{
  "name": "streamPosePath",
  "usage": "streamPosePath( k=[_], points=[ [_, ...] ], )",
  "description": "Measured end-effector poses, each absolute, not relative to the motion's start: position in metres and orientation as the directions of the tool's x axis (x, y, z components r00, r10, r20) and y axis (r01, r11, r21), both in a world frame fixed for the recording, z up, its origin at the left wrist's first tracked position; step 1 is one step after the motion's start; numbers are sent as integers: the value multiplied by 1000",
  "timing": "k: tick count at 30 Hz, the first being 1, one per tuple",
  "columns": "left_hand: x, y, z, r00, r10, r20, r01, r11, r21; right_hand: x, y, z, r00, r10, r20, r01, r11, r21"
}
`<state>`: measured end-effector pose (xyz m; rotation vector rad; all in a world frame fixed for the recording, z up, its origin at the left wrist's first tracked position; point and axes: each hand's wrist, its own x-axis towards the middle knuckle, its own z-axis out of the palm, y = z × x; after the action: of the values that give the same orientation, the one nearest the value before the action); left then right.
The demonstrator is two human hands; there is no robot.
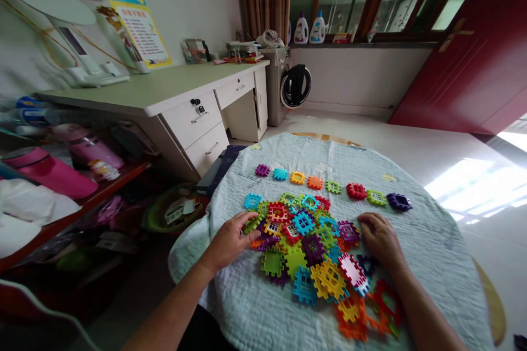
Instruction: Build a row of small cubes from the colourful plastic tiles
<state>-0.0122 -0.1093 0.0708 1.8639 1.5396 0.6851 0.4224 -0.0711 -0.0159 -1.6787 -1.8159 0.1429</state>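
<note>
A heap of colourful plastic interlocking building tiles [303, 223] with toothed edges lies on the cloth between my hands. My left hand [230, 240] rests at the heap's left edge, thumb and fingers apart beside a green tile [252, 224]; I see no firm grip on it. On the other side, my right hand [382, 237] lies on the cloth with its fingers slightly bent, next to a purple tile [349, 232] and holding nothing visible. Beyond the heap runs a spaced row of small tiles, from a purple one [262, 170] to a dark purple one [399, 201].
A light blue cloth [428, 263] covers the round table. Left of it stand a shelf with a pink bottle [51, 173], a green basin [173, 216] and a desk [197, 82]. A washing machine [280, 85] with its door open and a red door [461, 60] are farther back.
</note>
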Motion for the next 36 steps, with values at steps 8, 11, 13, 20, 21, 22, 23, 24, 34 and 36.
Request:
streamPosePath(
  k=[8, 11, 13, 20, 21, 22, 23, 24, 34, 36],
  points=[
    [-25, -94, 68, -21, 998, -57, 601, 58, 797, 421, -72, -15, 40, 924, 380, 849, 170, -501],
    [-20, -88, 70, -28, 999, -18, 667, 32, 745, 421, -71, -15, 39, 922, 384, 847, 174, -503],
    [-16, -83, 71, -17, 1000, 8, 680, 5, 733, 421, -71, -14, 38, 922, 385, 845, 176, -505],
    [-6, -72, 73, 99, 995, 14, 817, -89, 569, 422, -71, -14, 42, 920, 390, 841, 178, -511],
    [-5, -71, 74, 95, 994, 49, 855, -107, 508, 422, -70, -14, 42, 920, 389, 841, 178, -511],
    [-4, -70, 75, 93, 992, 85, 880, -122, 460, 422, -70, -14, 39, 921, 387, 840, 179, -512],
    [-2, -69, 76, 97, 989, 108, 895, -134, 425, 423, -70, -14, 36, 923, 384, 840, 180, -512],
    [0, -67, 77, 106, 988, 114, 907, -143, 397, 423, -70, -15, 35, 924, 382, 839, 180, -513],
    [27, -31, 64, 80, 996, -26, 919, -64, 390, 421, -70, -13, 55, 919, 390, 827, 177, -534],
    [26, -26, 63, 86, 996, -14, 849, -66, 525, 421, -70, -13, 53, 921, 386, 827, 176, -534]
  ],
)
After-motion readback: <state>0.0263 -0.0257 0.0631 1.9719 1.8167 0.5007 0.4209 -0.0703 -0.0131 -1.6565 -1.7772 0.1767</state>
